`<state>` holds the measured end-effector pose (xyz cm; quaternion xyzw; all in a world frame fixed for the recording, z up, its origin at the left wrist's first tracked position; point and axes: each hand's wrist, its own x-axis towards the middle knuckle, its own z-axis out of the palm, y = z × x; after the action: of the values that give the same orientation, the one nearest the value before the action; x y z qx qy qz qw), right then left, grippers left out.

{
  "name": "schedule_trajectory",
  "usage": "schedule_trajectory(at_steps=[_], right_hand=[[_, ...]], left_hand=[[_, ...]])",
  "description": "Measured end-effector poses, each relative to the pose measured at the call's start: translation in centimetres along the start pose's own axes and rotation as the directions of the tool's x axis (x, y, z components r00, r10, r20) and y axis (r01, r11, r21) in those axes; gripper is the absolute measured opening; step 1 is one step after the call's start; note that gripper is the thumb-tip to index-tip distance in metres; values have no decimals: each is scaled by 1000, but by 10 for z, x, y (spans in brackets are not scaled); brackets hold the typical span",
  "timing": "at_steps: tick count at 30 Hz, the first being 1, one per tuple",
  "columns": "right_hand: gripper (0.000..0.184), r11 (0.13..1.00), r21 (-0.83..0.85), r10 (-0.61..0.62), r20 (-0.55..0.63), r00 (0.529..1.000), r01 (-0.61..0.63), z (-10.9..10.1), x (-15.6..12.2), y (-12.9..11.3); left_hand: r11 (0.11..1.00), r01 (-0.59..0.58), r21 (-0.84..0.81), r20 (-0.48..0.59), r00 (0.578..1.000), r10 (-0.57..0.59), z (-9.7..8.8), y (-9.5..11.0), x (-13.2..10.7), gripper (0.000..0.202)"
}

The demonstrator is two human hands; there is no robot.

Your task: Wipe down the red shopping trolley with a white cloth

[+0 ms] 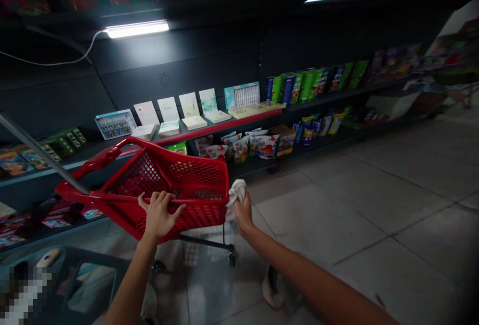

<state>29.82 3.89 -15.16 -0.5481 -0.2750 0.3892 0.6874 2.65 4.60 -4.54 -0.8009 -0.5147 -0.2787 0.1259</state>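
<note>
A red plastic shopping cart [204, 215] stands in front of me, its basket holding nothing that I can see. My left hand [160, 211] rests over the near rim of the basket, fingers curled across the edge and thumb spread to the right. At the basket's right end, my right hand [243, 210] grips a crumpled white cloth [237, 191] against the red plastic. Part of the cloth hangs below the fist along the basket's corner. The cart's handle [99, 160] points to the left, near the shelves.
Store shelves [224, 128] run behind the cart with notebooks [189, 110], green and blue packs [307, 85] and snack bags [267, 146]. A grey-blue plastic piece [127, 265] stands at the lower left beside a metal pole [41, 153]. Tiled floor [337, 200] extends to the right.
</note>
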Motion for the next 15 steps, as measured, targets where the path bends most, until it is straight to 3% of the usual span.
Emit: schedule_trajectory(at_steps=[5, 10, 15], right_hand=[[45, 960, -150, -236, 11, 972, 235, 6, 18, -25], [50, 912, -220, -343, 53, 938, 346, -2, 46, -33], [40, 801, -390, -415, 188, 890, 455, -10, 67, -41]], left_hand=[[998, -15, -65, 40, 999, 18, -6, -2, -6, 24], [992, 10, -129, 58, 998, -3, -13, -5, -16, 28], [980, 25, -197, 80, 997, -9, -25, -11, -24, 33]])
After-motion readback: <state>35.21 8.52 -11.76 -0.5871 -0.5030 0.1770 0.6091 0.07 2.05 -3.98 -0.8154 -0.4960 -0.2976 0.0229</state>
